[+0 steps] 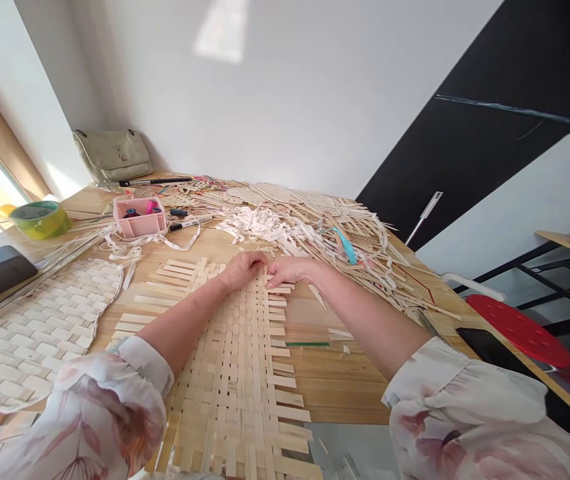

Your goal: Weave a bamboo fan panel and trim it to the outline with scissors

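Pressing loosely closed left hand (243,268) onto the woven mat (239,373) at centre frame on the worktop (337,383), steadying the weave; pinching a strip end (281,289) with right hand (291,270), likely tightening it.

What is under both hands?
Left hand and right hand rest on the woven strip mat, with the wooden table beneath. Strips under the palms are hidden.

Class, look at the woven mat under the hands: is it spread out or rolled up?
Spread out: the woven mat lies flat on the table, loose strip ends sticking out along its sides.
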Action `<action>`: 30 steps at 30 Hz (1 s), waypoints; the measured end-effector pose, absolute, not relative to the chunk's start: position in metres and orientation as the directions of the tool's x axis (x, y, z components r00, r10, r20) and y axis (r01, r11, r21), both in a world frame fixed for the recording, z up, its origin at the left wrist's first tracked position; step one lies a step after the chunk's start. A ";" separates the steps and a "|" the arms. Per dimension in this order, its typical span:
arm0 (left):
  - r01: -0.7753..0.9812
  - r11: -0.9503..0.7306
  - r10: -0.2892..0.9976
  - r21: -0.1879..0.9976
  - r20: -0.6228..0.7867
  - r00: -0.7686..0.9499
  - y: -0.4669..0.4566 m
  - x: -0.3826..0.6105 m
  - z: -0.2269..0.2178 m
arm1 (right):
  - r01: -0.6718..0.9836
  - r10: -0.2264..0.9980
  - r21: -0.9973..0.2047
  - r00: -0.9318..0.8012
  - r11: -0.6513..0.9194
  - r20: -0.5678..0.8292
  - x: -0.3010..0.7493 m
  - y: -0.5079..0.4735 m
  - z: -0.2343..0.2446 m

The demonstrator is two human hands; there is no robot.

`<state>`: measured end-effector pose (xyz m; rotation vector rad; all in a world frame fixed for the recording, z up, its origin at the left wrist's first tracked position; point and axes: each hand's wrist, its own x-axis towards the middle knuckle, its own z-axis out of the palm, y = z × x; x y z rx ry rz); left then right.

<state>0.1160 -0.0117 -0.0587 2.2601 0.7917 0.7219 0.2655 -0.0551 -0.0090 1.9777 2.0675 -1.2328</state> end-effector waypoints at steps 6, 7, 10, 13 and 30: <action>0.268 -0.590 0.687 0.762 0.299 0.662 -0.011 0.116 -0.060 | 0.918 0.821 -0.378 -0.118 -0.125 -0.558 0.258 -0.054 -0.008; 0.254 -0.584 0.685 0.771 0.300 0.664 -0.010 0.116 -0.060 | 0.924 0.825 -0.360 -0.104 -0.126 -0.556 0.257 -0.053 -0.008; 0.215 -0.559 0.678 0.801 0.292 0.674 -0.009 0.116 -0.062 | 0.932 0.842 -0.341 -0.085 -0.123 -0.533 0.255 -0.055 -0.010; 0.179 -0.523 0.672 0.833 0.274 0.688 -0.007 0.117 -0.064 | 0.929 0.860 -0.348 -0.074 -0.124 -0.504 0.255 -0.060 -0.013; 0.145 -0.422 0.685 0.895 0.209 0.698 -0.006 0.120 -0.065 | 0.869 0.908 -0.456 -0.017 -0.194 -0.418 0.252 -0.065 -0.027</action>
